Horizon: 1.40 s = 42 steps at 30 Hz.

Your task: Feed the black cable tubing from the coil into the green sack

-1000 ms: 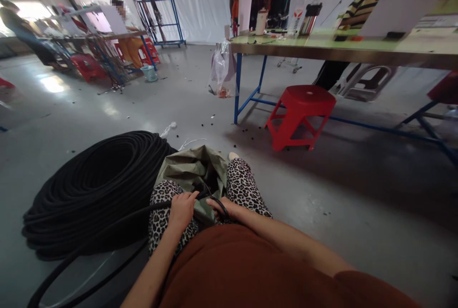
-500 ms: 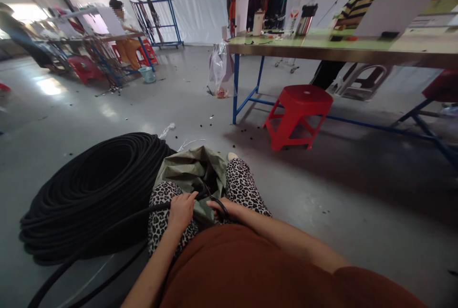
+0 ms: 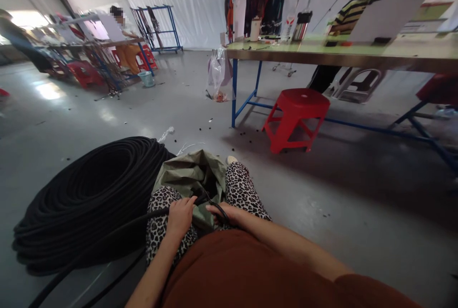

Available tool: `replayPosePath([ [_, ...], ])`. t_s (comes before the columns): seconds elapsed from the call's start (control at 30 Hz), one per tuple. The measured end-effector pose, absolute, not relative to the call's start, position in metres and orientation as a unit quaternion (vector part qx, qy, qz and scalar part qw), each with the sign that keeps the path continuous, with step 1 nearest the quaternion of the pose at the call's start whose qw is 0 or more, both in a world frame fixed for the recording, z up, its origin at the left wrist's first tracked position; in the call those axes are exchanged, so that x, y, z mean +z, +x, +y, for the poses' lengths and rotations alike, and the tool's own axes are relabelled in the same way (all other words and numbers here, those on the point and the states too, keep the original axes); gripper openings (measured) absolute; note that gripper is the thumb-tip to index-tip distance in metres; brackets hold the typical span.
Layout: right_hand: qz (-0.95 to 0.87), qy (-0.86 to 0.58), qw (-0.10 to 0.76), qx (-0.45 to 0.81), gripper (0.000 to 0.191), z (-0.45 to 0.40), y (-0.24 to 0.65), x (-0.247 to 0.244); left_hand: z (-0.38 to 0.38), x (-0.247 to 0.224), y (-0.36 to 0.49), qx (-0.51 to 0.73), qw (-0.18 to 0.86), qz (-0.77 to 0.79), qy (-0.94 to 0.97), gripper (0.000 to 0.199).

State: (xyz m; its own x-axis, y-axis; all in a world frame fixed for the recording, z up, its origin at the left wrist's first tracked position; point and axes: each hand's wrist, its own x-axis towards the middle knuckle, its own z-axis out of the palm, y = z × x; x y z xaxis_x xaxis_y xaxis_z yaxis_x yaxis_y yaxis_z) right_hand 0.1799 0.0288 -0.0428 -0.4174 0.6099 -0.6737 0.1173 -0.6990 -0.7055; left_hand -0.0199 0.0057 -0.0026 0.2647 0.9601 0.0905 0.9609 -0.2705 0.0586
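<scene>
My left hand point(image 3: 181, 213) is closed around a thick black cord point(image 3: 157, 213) near its end, above my left knee. The cord trails left toward a large black coil point(image 3: 89, 203) lying on the floor. In my right hand point(image 3: 222, 212) is a pair of scissors point(image 3: 221, 209) with black handles, its blades pointing up and left to the cord's end. Whether the blades touch the cord is hard to make out. Below both hands, between my knees, stands an olive-green sack point(image 3: 186, 169) with its mouth open; its inside is dark.
A red stool point(image 3: 298, 117) stands by a long worktable point(image 3: 322, 57) with blue legs. A plastic bag point(image 3: 218, 76) hangs at the table's corner. Other people sit or stand at tables farther back. Small black bits and white string point(image 3: 168, 133) lie on the floor.
The view has tilted up slightly, so the scene sits a little lower in the picture. Both hands keep their grip on the cord and the scissors, with almost no shift between them.
</scene>
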Motion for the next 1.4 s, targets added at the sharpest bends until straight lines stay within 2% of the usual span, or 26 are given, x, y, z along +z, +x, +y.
replayPosePath([
  [0.13,-0.381,-0.542,0.136,0.736,0.037,0.029,0.179,-0.041,0.006,-0.006,-0.022,-0.067,0.015,-0.602,-0.796,0.037],
  [0.47,-0.355,-0.507,0.16,0.769,0.041,0.026,0.184,-0.035,0.007,-0.01,-0.02,-0.109,0.032,-0.611,-0.783,0.035],
  [0.7,-0.37,-0.499,0.144,0.77,0.037,0.024,0.188,-0.035,0.008,-0.012,-0.018,-0.14,0.055,-0.614,-0.775,0.035],
  [1.07,-0.318,-0.496,0.173,0.789,0.04,0.025,0.187,-0.043,0.008,-0.015,-0.021,-0.131,0.075,-0.601,-0.785,0.034],
  [1.4,-0.313,-0.47,0.164,0.809,0.046,0.025,0.188,-0.045,0.01,-0.017,-0.019,-0.114,0.061,-0.604,-0.786,0.036],
])
